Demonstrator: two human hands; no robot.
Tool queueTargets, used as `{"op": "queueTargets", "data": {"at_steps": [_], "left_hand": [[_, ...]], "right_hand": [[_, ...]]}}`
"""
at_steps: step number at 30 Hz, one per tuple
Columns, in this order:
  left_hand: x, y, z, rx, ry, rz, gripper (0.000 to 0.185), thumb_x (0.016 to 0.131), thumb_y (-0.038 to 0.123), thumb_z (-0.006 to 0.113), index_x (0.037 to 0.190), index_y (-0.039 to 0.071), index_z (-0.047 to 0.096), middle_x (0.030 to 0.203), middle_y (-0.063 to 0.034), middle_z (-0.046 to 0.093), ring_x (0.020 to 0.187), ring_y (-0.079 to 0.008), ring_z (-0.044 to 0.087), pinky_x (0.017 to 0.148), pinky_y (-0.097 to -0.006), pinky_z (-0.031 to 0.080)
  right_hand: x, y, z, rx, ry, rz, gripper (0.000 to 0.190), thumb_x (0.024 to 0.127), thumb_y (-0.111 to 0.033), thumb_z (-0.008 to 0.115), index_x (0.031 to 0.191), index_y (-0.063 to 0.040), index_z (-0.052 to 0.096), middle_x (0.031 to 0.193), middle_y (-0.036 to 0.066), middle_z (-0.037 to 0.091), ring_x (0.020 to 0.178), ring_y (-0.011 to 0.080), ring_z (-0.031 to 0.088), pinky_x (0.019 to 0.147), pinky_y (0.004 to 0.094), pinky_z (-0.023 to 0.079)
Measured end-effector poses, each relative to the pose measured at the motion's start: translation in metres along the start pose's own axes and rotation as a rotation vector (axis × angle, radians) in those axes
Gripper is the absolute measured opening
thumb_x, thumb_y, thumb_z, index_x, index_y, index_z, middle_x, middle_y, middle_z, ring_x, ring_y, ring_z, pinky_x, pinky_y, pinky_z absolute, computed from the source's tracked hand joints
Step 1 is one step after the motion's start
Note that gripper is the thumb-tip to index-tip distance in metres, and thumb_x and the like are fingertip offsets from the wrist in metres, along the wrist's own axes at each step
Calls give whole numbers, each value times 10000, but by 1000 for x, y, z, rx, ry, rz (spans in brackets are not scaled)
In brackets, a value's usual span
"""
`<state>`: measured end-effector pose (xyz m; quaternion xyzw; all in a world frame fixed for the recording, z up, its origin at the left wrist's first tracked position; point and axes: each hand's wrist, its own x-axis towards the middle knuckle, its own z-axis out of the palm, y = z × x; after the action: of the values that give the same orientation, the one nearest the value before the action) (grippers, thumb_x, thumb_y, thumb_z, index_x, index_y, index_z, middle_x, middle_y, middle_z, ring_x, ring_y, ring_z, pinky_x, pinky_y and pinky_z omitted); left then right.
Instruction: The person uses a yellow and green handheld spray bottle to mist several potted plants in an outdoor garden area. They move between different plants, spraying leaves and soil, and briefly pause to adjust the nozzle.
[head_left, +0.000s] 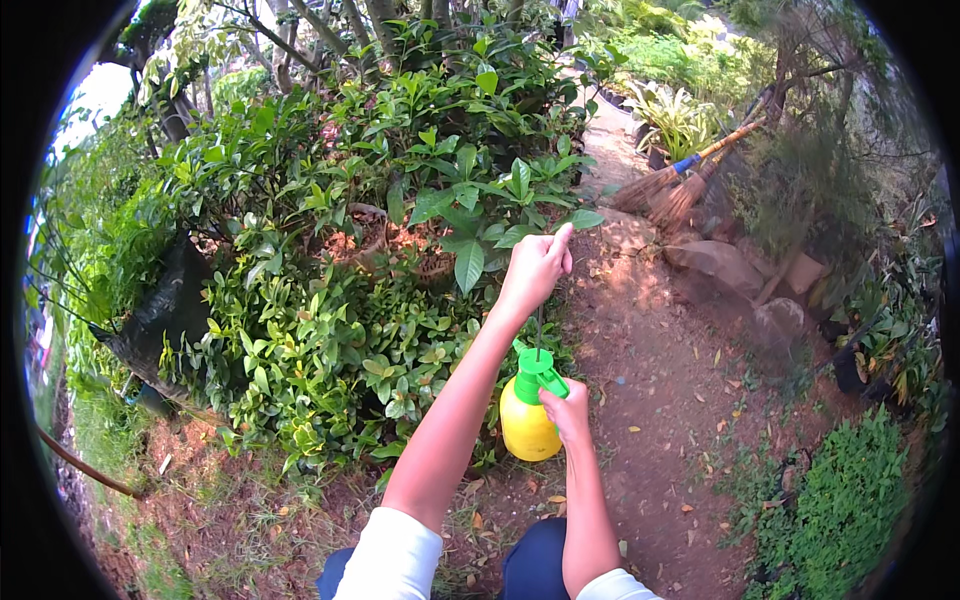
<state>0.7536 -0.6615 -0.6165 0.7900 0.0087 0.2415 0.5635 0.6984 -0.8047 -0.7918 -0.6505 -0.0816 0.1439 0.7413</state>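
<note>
A yellow pump sprayer bottle (530, 427) with a green plastic head (535, 365) is held upright in front of me. My right hand (570, 409) is closed around the green handle at its side. Above it, my left hand (536, 268) is closed at the top of the raised thin pump rod (540, 328); the knob itself is hidden in the fist. The sprayer's nozzle points left, towards the leafy shrubs (300, 352). A large green leaf (581, 219) lies just beyond my left hand.
Dense bushes fill the left and centre. A dirt path (645, 420) runs along the right. Two brooms (652, 187) lean near rocks (716, 266). Low green plants (840, 502) grow at the lower right. A black plastic sheet (176, 307) stands at the left.
</note>
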Motion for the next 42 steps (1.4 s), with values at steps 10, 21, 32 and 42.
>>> {"op": "queueTargets", "data": {"at_steps": [10, 21, 32, 42], "left_hand": [[-63, -62, 43, 57, -108, -116, 575, 928, 438, 459, 565, 4, 563, 451, -84, 452, 451, -179, 463, 520, -330, 403], [-22, 1, 5, -21, 33, 12, 589, 944, 435, 445, 551, 15, 568, 423, -28, 442, 406, -117, 427, 445, -303, 347], [-75, -50, 27, -24, -60, -79, 544, 933, 407, 488, 564, 13, 553, 454, -11, 429, 447, -86, 414, 460, -273, 343], [-25, 32, -74, -250, 12, 37, 566, 951, 402, 474, 511, 46, 448, 446, 19, 404, 421, -66, 366, 427, -253, 314]], "right_hand": [[-10, -16, -1, 129, 30, -21, 39, 713, 9, 586, 709, -21, 562, 575, -40, 491, 447, 33, 412, 407, 221, 286], [-5, 9, 1, -21, 23, -80, 67, 713, -45, 630, 768, -7, 622, 626, -48, 533, 529, 36, 449, 477, 230, 331], [-23, -18, 13, 62, 21, -89, 38, 705, -15, 600, 730, -10, 572, 584, -34, 509, 483, 44, 450, 441, 225, 323], [-26, -2, 60, -53, -60, -206, 35, 727, -9, 596, 753, -21, 576, 580, -31, 512, 443, 36, 430, 403, 204, 300]]}}
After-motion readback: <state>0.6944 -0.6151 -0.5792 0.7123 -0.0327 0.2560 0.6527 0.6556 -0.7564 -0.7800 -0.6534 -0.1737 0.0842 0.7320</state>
